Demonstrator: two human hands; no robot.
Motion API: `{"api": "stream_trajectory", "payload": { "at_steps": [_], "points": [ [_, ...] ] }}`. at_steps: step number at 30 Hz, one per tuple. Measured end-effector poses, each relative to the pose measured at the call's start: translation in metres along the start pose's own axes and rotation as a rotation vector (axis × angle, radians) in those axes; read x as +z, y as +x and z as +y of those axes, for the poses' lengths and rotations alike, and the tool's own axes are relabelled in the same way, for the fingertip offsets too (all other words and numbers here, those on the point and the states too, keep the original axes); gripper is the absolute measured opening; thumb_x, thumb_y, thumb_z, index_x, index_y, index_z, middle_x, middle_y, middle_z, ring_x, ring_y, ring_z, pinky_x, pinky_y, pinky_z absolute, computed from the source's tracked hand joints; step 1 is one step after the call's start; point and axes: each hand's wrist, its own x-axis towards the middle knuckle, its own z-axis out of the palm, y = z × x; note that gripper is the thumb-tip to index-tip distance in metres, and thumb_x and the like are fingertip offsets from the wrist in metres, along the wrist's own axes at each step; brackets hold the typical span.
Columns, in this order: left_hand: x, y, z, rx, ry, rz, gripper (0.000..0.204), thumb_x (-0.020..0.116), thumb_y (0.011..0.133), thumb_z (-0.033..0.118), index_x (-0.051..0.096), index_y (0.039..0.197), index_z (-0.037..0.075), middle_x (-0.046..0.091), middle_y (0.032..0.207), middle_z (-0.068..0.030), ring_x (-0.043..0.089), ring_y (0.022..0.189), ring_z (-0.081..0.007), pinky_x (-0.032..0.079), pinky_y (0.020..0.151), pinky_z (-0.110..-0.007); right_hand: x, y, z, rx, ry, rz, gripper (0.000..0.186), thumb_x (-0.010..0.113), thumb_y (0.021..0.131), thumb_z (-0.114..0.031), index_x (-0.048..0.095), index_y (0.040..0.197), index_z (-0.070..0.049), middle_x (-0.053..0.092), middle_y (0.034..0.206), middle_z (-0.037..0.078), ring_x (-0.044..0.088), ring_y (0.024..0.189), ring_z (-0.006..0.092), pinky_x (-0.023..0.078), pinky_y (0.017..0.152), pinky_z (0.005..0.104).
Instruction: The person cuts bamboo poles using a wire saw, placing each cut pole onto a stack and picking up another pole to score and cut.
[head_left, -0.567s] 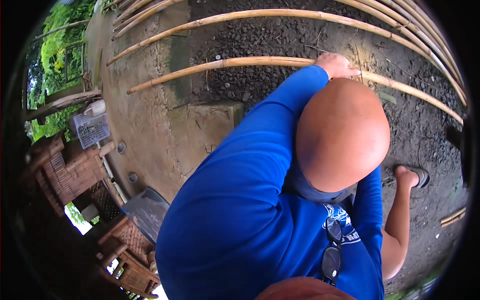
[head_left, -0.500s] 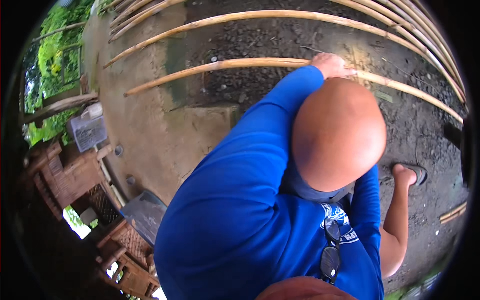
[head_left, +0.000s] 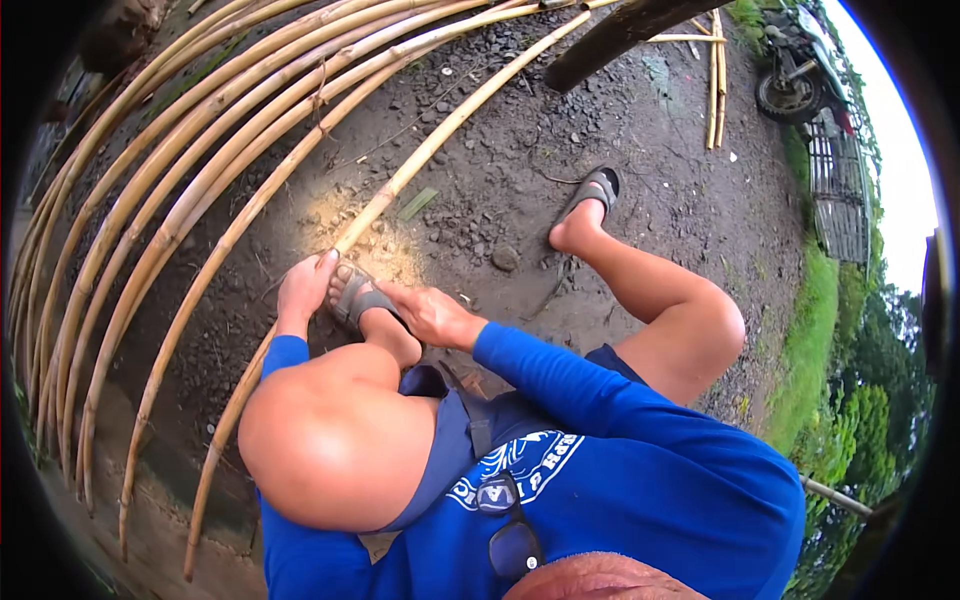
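Note:
A single bamboo pole (head_left: 437, 134) runs diagonally beside my left foot. My left hand (head_left: 302, 291) grips it near the toes of that foot's grey sandal (head_left: 362, 298). My right hand (head_left: 435, 318) is at the outer side of the same sandal, fingers curled toward it; its fingertips are hidden, and I cannot tell what they hold. Pale shavings or dust (head_left: 385, 248) lie on the dirt around the pole, with a short green strip (head_left: 416, 204) nearby. My other sandalled foot (head_left: 582, 208) rests further right.
Several bamboo poles (head_left: 200, 165) lie along my left. A dark wooden post (head_left: 600, 55) stands ahead. Short bamboo pieces (head_left: 716, 80), a parked motorcycle (head_left: 790, 85) and a slatted panel (head_left: 838, 190) are at the right, beside grass (head_left: 805, 340).
My view has swung right, bringing the motorcycle and grass into sight. My right hand, hidden before, now shows by the sandal. My left hand still holds the pole.

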Motion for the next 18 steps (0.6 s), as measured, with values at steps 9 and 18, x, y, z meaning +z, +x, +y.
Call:
{"api": "stream_trajectory", "payload": {
  "at_steps": [9,18],
  "points": [
    [0.007,0.007,-0.006,0.027,0.098,0.001,0.066,0.047,0.106,0.064,0.077,0.115,0.006,0.076,0.112,-0.0277,0.071,0.112,-0.0463,0.054,0.093,-0.054,0.002,0.052,0.005,-0.025,0.117,0.030,0.046,0.058,0.106,-0.015,0.059,0.151,-0.007,0.073,0.118,0.031,0.073,0.105,0.0486,0.059,0.091,0.0502],
    [0.000,-0.004,0.014,-0.053,0.244,-0.096,0.055,0.077,0.094,0.056,0.071,0.123,0.010,0.078,0.115,-0.0217,0.075,0.110,-0.0380,0.057,0.094,-0.052,-0.019,-0.002,-0.005,0.047,0.070,0.047,0.044,0.058,0.107,-0.011,0.061,0.150,-0.006,0.071,0.112,0.034,0.072,0.102,0.0510,0.059,0.085,0.0525]
  ]
}}
